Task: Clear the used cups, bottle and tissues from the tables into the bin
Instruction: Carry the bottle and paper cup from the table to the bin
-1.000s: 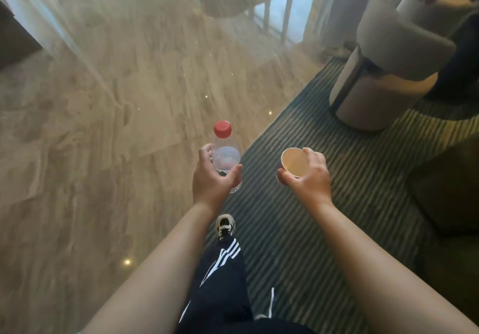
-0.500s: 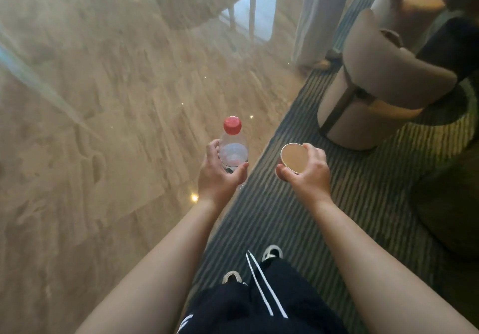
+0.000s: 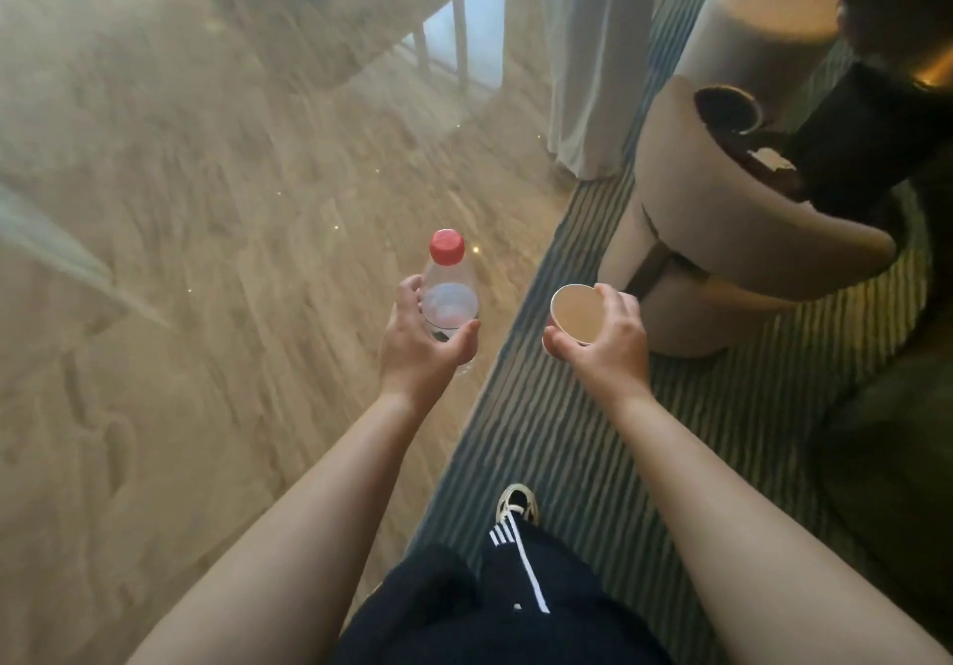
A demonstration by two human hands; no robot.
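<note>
Looks like a hotel lobby or lounge: polished marble floor (image 3: 216, 262) on left, striped green carpet (image 3: 562, 406) right, round beige tub chair (image 3: 722, 231) far right, pale curtain (image 3: 593, 56) far centre.

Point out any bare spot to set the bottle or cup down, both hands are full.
Bare: the polished floor left of the striped carpet, and the carpet strip ahead of the shoe. Crowded: right side, where the beige armchair stands. Left hand holds the bottle, right hand the paper cup.
</note>
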